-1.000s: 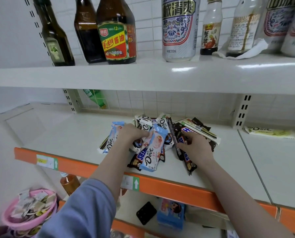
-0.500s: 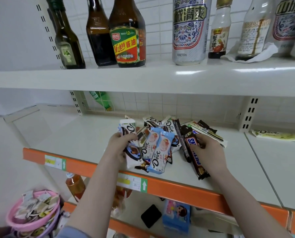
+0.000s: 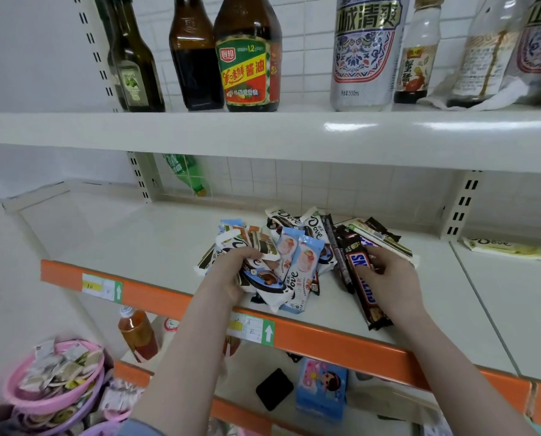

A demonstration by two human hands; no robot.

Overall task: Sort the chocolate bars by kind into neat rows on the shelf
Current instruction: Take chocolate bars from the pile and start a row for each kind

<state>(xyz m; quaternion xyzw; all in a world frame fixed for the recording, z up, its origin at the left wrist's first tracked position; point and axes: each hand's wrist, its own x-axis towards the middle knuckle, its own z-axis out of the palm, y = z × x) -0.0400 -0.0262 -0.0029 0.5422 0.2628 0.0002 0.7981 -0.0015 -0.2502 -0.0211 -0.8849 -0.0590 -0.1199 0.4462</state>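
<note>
Head view: left hand point(image 3: 231, 272) clutches white-and-blue foil Dove bars point(image 3: 264, 278); right hand point(image 3: 388, 275) pinches a brown Snickers bar point(image 3: 362, 284), apparently separating kinds.

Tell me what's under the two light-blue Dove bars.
The light-blue Dove bars lie on top of the pile; dark wrappers and white Dove bars poke out beneath. What lies directly under them is covered.

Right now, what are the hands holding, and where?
Left hand grips white Dove bars around their middles. Right hand holds the Snickers bar at its middle.
</note>
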